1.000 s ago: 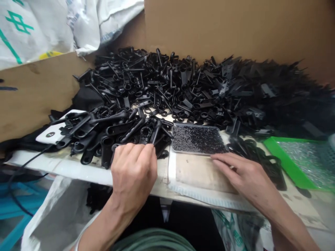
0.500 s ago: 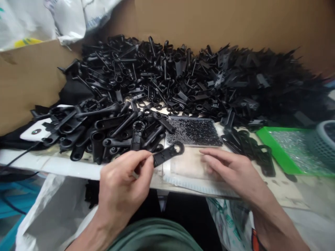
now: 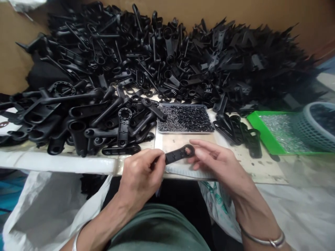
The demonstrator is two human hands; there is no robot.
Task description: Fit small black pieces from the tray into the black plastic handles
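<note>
My left hand [image 3: 142, 174] pinches the plain end of a flat black plastic handle-like part [image 3: 178, 154] between thumb and fingers. The part is held tilted above the front of the table, its ringed end up and to the right. My right hand [image 3: 218, 160] is at that ring, index finger stretched along its upper side and the other fingers spread below. Whether these fingers touch the ring cannot be made out. Just behind the hands is a clear shallow tray [image 3: 185, 118] of small metallic and black pieces.
Similar black parts [image 3: 78, 129] lie heaped at the left, with a larger black pile [image 3: 157, 52] against the cardboard behind. More black parts [image 3: 239, 132] lie right of the tray. A green tray [image 3: 277, 132] of small clear pieces holds a grey-blue basket [image 3: 319, 122].
The view has tilted down and shifted. My hands have come together, so the ringed end of the black part is now at my right hand's fingers. My left hand keeps its hold.
</note>
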